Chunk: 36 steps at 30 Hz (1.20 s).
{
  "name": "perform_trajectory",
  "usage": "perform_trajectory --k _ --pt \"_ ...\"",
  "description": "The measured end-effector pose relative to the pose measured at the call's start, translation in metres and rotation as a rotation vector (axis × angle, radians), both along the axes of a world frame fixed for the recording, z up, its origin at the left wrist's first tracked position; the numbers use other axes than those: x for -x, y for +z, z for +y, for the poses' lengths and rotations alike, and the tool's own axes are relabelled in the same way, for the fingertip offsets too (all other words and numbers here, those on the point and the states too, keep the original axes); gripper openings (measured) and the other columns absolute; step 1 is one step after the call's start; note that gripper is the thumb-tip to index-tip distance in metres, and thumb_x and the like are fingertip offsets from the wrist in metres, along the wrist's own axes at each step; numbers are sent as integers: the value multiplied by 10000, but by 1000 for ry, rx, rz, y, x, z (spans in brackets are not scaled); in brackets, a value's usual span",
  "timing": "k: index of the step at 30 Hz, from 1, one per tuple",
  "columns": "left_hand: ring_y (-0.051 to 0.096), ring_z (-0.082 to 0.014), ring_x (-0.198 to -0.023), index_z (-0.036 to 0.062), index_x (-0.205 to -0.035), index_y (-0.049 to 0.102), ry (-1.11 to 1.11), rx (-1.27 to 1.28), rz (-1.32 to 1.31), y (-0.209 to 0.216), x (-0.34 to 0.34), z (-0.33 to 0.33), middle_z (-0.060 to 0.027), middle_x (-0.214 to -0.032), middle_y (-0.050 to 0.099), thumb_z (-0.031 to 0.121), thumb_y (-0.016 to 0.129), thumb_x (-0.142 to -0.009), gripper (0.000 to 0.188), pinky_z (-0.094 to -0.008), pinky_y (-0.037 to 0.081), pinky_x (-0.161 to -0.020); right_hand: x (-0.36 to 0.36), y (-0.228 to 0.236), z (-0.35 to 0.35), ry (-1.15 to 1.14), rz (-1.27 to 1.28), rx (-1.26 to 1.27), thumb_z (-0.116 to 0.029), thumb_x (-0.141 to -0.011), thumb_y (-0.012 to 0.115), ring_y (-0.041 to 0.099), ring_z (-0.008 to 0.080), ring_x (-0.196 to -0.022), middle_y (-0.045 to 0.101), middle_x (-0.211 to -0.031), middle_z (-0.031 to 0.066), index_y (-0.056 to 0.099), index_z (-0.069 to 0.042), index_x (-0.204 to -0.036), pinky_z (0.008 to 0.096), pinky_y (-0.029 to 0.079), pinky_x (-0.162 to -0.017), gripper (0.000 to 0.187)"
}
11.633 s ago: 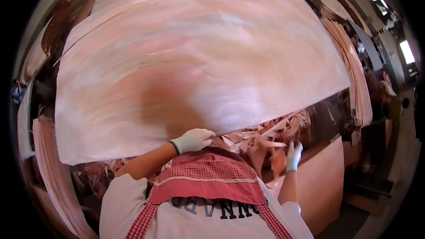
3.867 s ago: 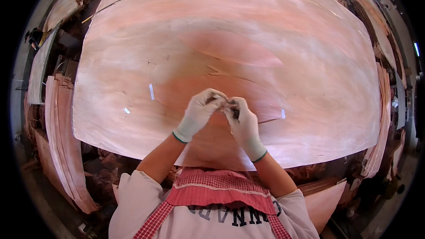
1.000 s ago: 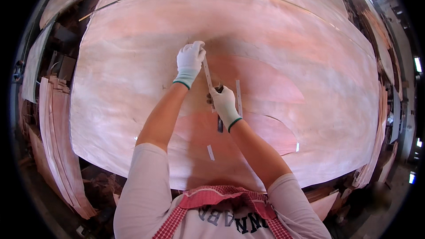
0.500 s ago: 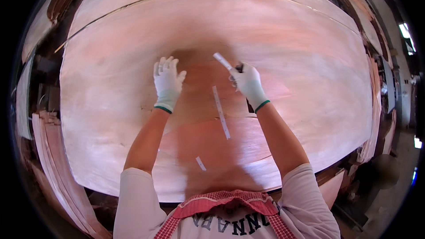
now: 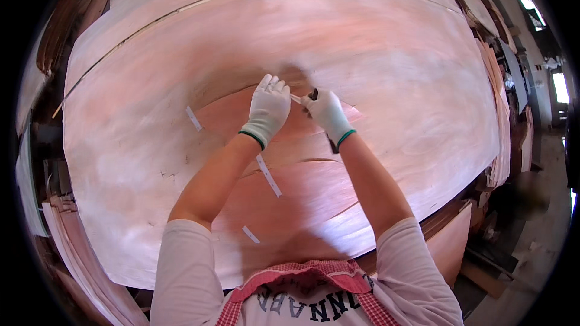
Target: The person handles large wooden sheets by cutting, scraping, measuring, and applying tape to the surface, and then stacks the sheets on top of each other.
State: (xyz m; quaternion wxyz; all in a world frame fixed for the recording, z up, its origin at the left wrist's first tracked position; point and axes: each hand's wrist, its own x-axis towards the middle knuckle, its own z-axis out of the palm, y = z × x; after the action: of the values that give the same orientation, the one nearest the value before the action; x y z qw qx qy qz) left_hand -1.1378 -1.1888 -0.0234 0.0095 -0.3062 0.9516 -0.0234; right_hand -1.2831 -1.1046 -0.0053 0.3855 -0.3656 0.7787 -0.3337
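A large pale pinkish wood veneer sheet (image 5: 139, 163) lies spread before me. My left hand (image 5: 270, 105), in a white knit glove with a green cuff, is closed at its thumb side on the end of a short white tape strip (image 5: 295, 98). That strip runs across to my right hand (image 5: 328, 113), gloved alike and wrapped round a black tool (image 5: 313, 93) whose kind is mostly hidden. A dark part shows under the right wrist. White strips lie on the veneer: one at left (image 5: 193, 119), a longer one (image 5: 269, 176) near my left forearm, a short one (image 5: 251, 234) nearer me.
Reddish, darker areas with curved edges (image 5: 302, 196) show in the veneer's middle. A long thin strip (image 5: 181, 9) arcs across its far side. Stacked veneer (image 5: 78, 247) stands at left, more sheets (image 5: 496, 121) at right. A floor aisle (image 5: 550, 163) runs along the far right.
My left hand has come off the left part of the veneer and moved right to the tape at my right hand. The white strip at left is now uncovered. The view has shifted.
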Motion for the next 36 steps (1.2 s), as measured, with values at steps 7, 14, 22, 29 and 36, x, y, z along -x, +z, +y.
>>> perform_trajectory --k 7,14,22,29,36 --pt "408 -221 -1375 44 -1383 484 -154 57 236 -15 -17 6 -115 -1456 471 323 453 -979 492 -380 202 -1189 3 -16 21 111 395 149 -308 -880 683 644 245 -585 654 -684 143 642 -1 -871 369 532 -609 310" --pt "443 -273 -1319 35 -1279 562 -55 28 120 1 20 21 -102 -1349 550 250 556 -909 428 -419 276 -1150 86 56 75 -131 37 -132 -392 -871 705 590 190 -524 624 -648 100 653 -12 -846 307 481 -522 385" --pt "406 -250 -1372 49 -1393 476 -459 -121 351 -18 127 127 -106 -1475 446 303 498 -943 517 -410 243 -1176 111 -14 156 -388 -126 78 -236 -898 674 573 99 -561 621 -645 43 672 -4 -871 260 436 -497 234" --pt "506 -317 -1254 31 -1097 651 -157 -552 722 -2 99 94 -167 -1221 621 52 533 -856 269 -436 387 -1068 48 28 151 -480 -259 45 -210 -883 688 565 105 -572 638 -705 57 622 8 -857 271 458 -503 229" --pt "519 -316 -1247 61 -1330 502 -301 -209 604 -16 50 110 -160 -1321 562 37 511 -861 470 -419 382 -1082 60 7 95 -38 457 -207 -275 -821 698 660 317 -841 688 -964 161 568 -14 -1184 402 543 -721 466"
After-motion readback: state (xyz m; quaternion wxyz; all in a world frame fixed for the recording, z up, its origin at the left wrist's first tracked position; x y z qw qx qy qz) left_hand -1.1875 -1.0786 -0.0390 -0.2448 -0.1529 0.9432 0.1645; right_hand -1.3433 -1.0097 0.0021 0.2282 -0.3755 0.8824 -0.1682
